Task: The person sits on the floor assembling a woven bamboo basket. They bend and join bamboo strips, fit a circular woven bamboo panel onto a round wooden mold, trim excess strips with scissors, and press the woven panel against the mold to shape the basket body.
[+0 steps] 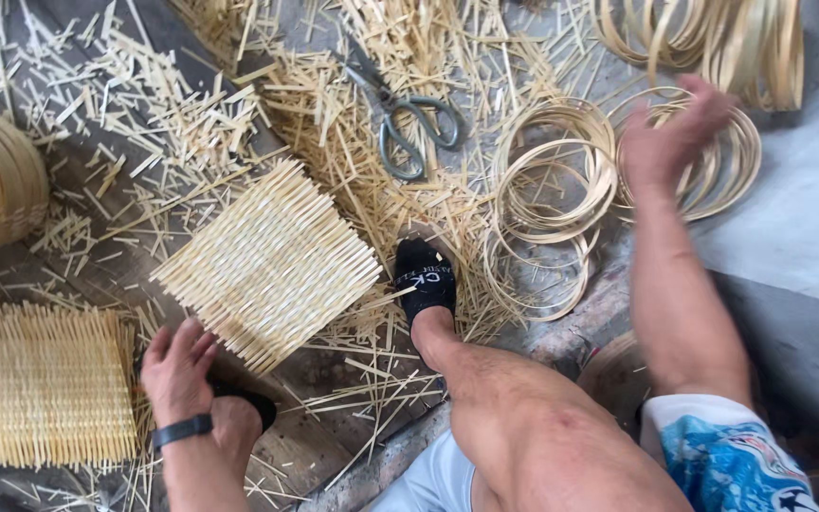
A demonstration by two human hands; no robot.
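The right hand (672, 133) lies open, fingers spread, on a flat pile of bamboo rings (689, 156) at the far right of the floor (808, 218), gripping nothing. The left hand (180, 365), open and empty, touches the near corner of the woven mat (267, 261), which lies just beyond it, set diagonally.
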